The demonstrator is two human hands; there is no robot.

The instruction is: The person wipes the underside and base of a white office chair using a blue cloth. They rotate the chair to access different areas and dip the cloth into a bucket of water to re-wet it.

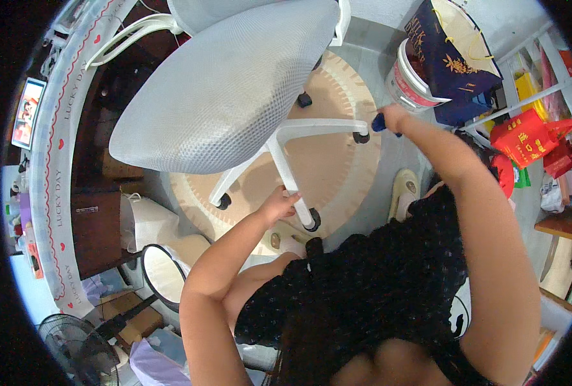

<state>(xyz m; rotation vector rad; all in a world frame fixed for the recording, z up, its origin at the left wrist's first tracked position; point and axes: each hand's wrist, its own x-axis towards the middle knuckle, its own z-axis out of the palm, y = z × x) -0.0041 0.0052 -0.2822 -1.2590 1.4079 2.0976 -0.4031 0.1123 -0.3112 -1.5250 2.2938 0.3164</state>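
A white swivel chair base (286, 166) with black casters (361, 138) stands before me, under a tilted grey mesh seat (228, 91). My left hand (277, 208) is closed around one leg of the base, just above its end caster. Out to the right, my right hand (395, 118) grips a dark blue cloth (378, 122). It is above the grey floor, near the caster of another leg and apart from it. Part of the cloth is hidden behind the fingers.
The chair rests on a round beige rug (331, 178). Behind my right hand stand a white bucket (406, 82) and a navy paper bag (452, 53). A white shelf with a red bag (527, 137) is at right. A desk (95, 222), white bin (162, 275) and fan (73, 345) are at left.
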